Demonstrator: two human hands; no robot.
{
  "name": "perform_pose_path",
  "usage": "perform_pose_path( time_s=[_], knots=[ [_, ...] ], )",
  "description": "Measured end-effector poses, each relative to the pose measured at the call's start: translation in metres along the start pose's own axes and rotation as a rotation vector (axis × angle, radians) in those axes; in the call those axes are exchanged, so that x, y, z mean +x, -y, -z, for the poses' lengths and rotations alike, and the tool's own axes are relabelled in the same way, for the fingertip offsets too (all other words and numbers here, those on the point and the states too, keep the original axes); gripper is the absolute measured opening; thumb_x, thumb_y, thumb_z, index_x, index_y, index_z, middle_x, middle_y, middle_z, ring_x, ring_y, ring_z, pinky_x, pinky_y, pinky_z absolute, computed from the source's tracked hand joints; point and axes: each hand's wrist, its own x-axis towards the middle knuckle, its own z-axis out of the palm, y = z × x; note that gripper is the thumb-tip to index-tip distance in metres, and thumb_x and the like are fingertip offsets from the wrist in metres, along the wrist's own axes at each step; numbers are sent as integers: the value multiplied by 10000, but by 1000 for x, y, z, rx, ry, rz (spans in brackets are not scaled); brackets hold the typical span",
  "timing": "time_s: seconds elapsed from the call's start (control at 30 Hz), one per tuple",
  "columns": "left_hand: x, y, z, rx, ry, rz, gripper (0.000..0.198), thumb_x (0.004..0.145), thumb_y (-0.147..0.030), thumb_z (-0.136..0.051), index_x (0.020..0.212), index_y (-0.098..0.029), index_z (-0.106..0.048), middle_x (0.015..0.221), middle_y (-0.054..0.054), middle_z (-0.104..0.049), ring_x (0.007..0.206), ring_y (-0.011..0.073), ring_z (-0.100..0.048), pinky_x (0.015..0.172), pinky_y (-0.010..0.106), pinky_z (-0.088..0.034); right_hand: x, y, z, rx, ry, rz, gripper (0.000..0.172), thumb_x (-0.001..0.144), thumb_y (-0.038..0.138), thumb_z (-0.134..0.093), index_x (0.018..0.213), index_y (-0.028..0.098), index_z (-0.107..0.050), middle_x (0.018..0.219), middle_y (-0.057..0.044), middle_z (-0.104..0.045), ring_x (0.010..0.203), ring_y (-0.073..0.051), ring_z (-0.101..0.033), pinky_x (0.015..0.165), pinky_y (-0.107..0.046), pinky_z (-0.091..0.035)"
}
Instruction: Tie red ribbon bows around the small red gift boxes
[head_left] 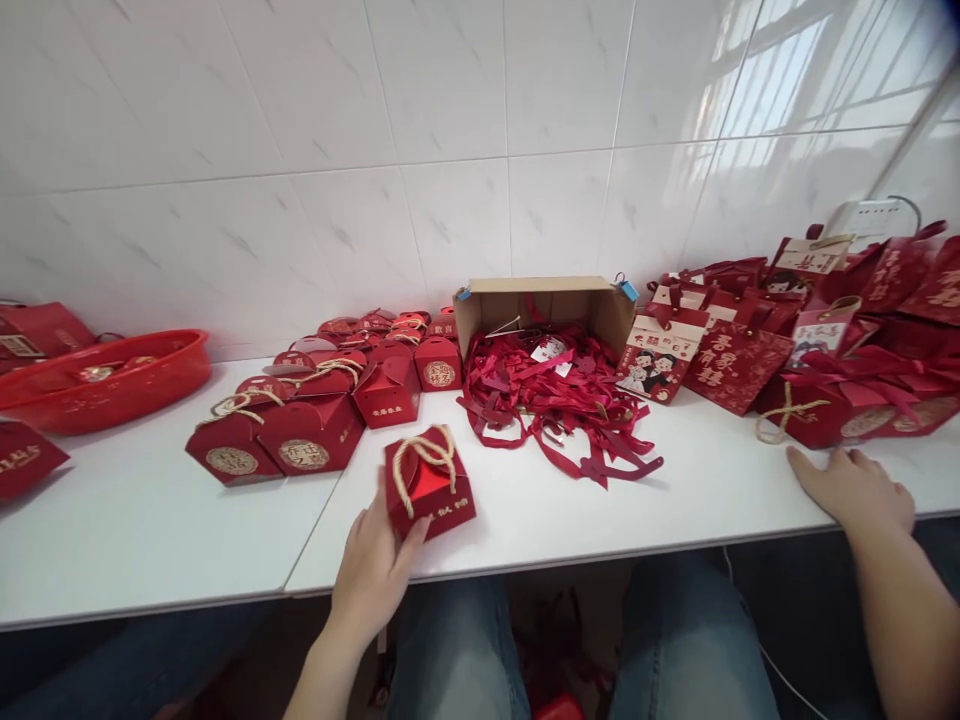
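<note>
Near the table's front edge sits a small red gift box (435, 492) with a tan rope handle looped over its top. My left hand (373, 562) grips its left side, thumb on the front face and the other fingers partly hidden behind it. Out to the right, my right hand (859, 490) lies on the tabletop with fingers apart, holding nothing. Just beyond its fingertips is a row of red boxes (862, 405) with ribbons and a rope tie.
Several red gift boxes (304, 440) stand at left centre. A cardboard box (540, 284) lies tipped, spilling dark red ribbons (547, 390). Printed gift bags (735, 365) crowd the right. A red plastic basin (150, 370) is at far left. Tiled wall (450, 120) behind.
</note>
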Motion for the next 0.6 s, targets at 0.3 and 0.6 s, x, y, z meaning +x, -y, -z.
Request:
perform_pose_path(
  time_s=[0.3, 0.6],
  knots=[
    [4, 5, -10, 350, 156, -49, 511, 859, -463, -366, 1322, -276, -472, 1436, 45, -395, 1331, 293, -323, 1036, 471, -310, -33, 15, 5, -58, 43, -40, 565, 879, 404, -289, 1280, 52, -476, 1381, -227, -399, 1279, -382, -322, 998, -574, -251],
    [5, 5, -12, 355, 136, -53, 505, 851, -461, -366, 1301, -274, -498, 1421, 43, -417, 1320, 286, -346, 1028, 461, -325, -140, 138, 19, 557, -197, 595, 310, 863, 346, -412, 954, 205, -672, 1175, -111, -581, 1105, -234, -519, 982, -384, -371]
  ],
)
